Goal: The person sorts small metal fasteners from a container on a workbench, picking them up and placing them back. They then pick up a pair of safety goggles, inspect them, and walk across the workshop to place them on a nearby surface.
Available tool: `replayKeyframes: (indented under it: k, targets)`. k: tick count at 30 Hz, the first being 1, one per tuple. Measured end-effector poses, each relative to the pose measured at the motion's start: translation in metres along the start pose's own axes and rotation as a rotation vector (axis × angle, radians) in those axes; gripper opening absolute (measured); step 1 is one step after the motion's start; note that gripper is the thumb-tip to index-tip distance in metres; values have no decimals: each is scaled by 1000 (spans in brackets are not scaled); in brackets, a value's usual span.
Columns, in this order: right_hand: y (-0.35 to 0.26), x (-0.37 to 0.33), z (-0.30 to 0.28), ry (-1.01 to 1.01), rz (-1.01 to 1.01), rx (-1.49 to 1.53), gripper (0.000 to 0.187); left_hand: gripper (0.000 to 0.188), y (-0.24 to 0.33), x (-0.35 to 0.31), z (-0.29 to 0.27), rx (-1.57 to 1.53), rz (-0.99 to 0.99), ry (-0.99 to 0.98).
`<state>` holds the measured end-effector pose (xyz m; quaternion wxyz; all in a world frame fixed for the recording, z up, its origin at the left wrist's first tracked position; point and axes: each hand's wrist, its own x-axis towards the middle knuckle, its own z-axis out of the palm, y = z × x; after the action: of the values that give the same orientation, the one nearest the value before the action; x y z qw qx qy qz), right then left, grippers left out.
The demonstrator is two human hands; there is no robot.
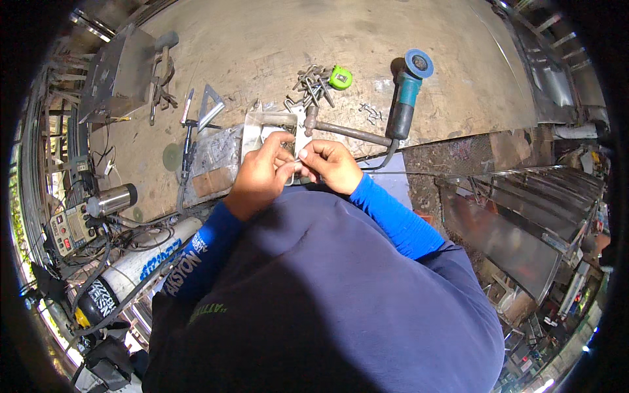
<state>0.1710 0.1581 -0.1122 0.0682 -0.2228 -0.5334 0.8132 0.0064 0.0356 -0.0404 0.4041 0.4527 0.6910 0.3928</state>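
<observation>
My left hand (261, 175) and my right hand (333, 166) meet close in front of my body at the workbench's near edge. Both have bent fingers, pinched around something small that I cannot make out between the fingertips. Just beyond them is an open, pale metal box-like frame (252, 126), partly covered by my left hand. A hammer (357, 134) lies beyond my right hand, its head beside the frame and its handle pointing right. Past the hammer head is a pile of metal rods and bolt-like pieces (316, 84), with a green tape measure (341, 77) against it.
An angle grinder (406, 98) rests at the right, its cord running toward me. Several small metal pieces (371, 113) lie near it. Leftward are a triangular square (209, 103), a torch (187, 147) and a metal box (118, 75). A gas cylinder (141, 262) lies below the left edge.
</observation>
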Motion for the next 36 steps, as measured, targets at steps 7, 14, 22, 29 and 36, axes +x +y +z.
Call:
replayKeyframes:
  k: [7,14,22,29,36]
  targets:
    - [60,13,-83,711,305,133,33,44,-20,8,-35,284,-95,246]
    - [82,4,-104,518,287,211,33,29,-34,14,-43,366,-82,134]
    - [110,0,-83,724,-34,-591,18,23,-61,14,-29,510,25,101]
    - [76,10,-140,947,-139,-1178,36,10,-79,10,-9,609,301,395]
    - [61,34,-161,852,270,-1269,29,9,-77,9,-10,671,341,366]
